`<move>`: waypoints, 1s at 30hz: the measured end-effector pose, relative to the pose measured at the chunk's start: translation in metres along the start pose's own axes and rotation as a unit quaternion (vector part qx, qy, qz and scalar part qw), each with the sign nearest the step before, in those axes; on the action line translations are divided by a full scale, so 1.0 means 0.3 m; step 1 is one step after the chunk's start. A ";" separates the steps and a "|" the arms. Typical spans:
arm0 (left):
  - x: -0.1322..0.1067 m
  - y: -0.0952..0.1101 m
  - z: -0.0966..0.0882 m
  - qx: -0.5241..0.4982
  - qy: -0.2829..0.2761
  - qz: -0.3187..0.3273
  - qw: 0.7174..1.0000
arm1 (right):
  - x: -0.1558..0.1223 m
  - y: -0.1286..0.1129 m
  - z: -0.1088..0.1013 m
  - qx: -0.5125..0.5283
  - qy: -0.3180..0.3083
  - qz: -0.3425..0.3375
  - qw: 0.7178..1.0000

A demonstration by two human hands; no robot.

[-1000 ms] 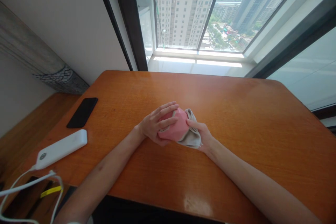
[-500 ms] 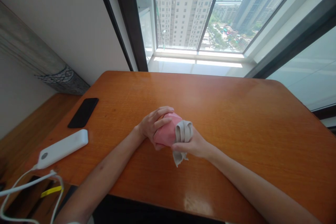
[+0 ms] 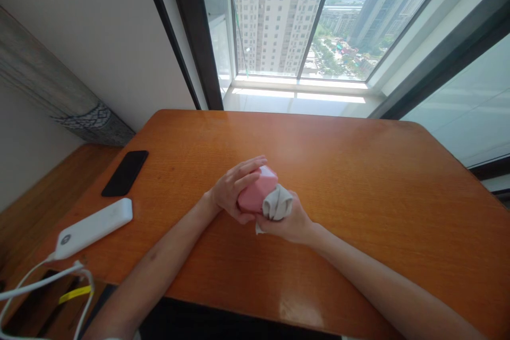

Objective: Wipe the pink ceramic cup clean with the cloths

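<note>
Over to the head view, and the action sits right at the middle of the orange wood-grain surface (image 3: pixel 370 207). A glossy, rounded pink object (image 3: pixel 256 195) is held up between both hands, its material hard to call from here. The left hand (image 3: pixel 232 189) comes in from 9 o'clock, closed around it with the fingers wrapped over the top. The right hand (image 3: pixel 287 221) curls in from 3 o'clock, nearly closed, pressing a crumpled grey cloth (image 3: pixel 277 203) against the object's right end, with a small corner of cloth poking out toward 6 o'clock.

So the work in hand right now is cloth against pink shell, both hands committed to it.

Around them, a black smartphone (image 3: pixel 125 173) lies face-up at 10 o'clock, well apart from the hands. A long white power bank (image 3: pixel 93 221) sits at 8 o'clock, its white cable (image 3: pixel 40 288) trailing off the near edge past a yellow strap (image 3: pixel 75 294). At 12 o'clock, beyond the surface, a tall window (image 3: pixel 274 26) looks out on tower blocks.
</note>
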State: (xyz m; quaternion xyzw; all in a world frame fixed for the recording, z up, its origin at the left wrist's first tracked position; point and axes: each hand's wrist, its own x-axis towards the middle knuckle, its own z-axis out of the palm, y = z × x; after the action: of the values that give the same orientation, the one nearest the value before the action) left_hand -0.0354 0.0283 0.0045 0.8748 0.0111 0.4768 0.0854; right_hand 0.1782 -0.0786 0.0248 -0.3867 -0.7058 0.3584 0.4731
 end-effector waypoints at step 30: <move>-0.023 0.008 0.016 -0.007 0.000 -0.007 1.000 | 0.009 0.012 -0.015 -0.157 -0.048 -0.253 0.953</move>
State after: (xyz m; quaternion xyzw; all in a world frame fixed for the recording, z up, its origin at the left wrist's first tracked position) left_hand -0.0354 0.0245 -0.0033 0.8739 0.0141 0.4765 0.0952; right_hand 0.1823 -0.0740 0.0241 -0.2470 -0.8498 0.1292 0.4473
